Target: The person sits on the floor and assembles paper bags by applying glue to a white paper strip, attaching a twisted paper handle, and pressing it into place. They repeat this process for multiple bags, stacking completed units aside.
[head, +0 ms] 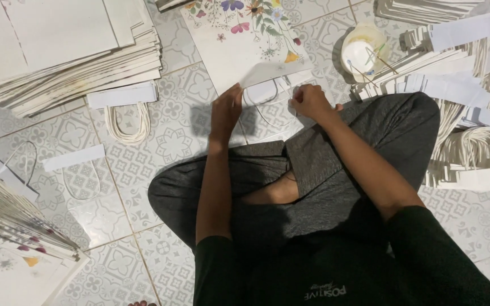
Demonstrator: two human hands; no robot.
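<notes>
Far-left floor edge: stack of flat white bags (58, 51); beneath it, paper strip with cord handles (127, 110).
Near-left corner: second stack, floral-printed (18, 224).
Floor centre, just beyond crossed knees: floral paper bag (245, 39), lying flat, mouth flap (273, 72) folded toward the body.
Left hand (226, 110): fingers together, pinching the flap's left end.
Right hand (310, 101): closed on the white cord handle (267, 99) just below the flap.
Right of bag: small round tub (363, 54), probably glue.
Far-right floor edge: heaps of handle strips (472, 113).
Risk, judged: handle set crooked if flap slips; likely smears from the nearby tub.
</notes>
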